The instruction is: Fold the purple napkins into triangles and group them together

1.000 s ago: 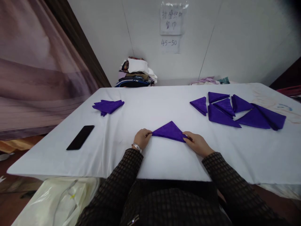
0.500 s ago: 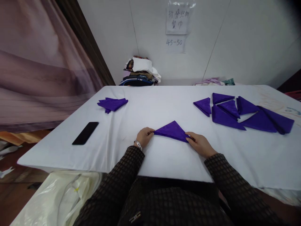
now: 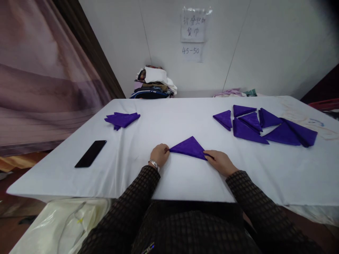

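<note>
A purple cloth napkin point(image 3: 189, 146), folded into a triangle, lies on the white-covered table in front of me with its peak pointing away. My left hand point(image 3: 160, 154) pinches its left corner between thumb and fingers. At the opposite corner my right hand point(image 3: 219, 161) grips the cloth, its fingers closed over the edge. Several purple napkins point(image 3: 249, 132), mostly folded into triangles, lie to the right. Another bunched purple napkin point(image 3: 123, 120) rests at the back left.
A black phone point(image 3: 91, 153) lies at the left of the white tablecloth point(image 3: 169, 109). Behind the table are a pile of folded clothes point(image 3: 155, 82) and a paper sign point(image 3: 192, 26) on the wall. A pale plastic-covered thing point(image 3: 71, 220) stands below the front left edge.
My view has shifted slightly, so the table's contents sit a little further left. Both hands keep hold of the napkin's corners, and its triangle shape looks the same.
</note>
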The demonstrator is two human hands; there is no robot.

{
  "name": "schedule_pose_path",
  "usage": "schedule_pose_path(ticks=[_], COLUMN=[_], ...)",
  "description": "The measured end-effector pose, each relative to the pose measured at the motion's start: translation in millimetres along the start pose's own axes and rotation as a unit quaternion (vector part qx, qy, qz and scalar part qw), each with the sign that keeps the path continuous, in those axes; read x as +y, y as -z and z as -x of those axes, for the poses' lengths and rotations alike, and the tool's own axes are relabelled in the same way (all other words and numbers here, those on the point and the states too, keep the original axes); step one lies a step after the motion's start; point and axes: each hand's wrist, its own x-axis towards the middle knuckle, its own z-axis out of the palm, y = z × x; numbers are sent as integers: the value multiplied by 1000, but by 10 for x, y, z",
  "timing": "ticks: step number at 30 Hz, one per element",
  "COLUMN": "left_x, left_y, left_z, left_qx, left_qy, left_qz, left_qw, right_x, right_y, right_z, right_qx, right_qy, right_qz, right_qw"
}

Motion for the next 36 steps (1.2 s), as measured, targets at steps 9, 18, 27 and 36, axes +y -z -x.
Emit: schedule_pose_path(ticks=[9,18,27,36], left_x=[621,554,578,534], left_y=[-134,-393,-385,-412], left_z=[-111,-130,-140,-124], left_qx=[-29,-144,-146,-137], left_qy=[-242,-275,-270,-314], left_qz=[27,-55,-64,-123], left_qw=[969,949,950,932], right_x=[-82,-89,-113,-1010], right_y=[46,12,132,-70], right_z=[-1,145,326,-192], right_qx=[-20,-17,36,31], right_qy=[11,31,5,131], right_qz=[31,94,114,59], right_qw=[999,995,993,989])
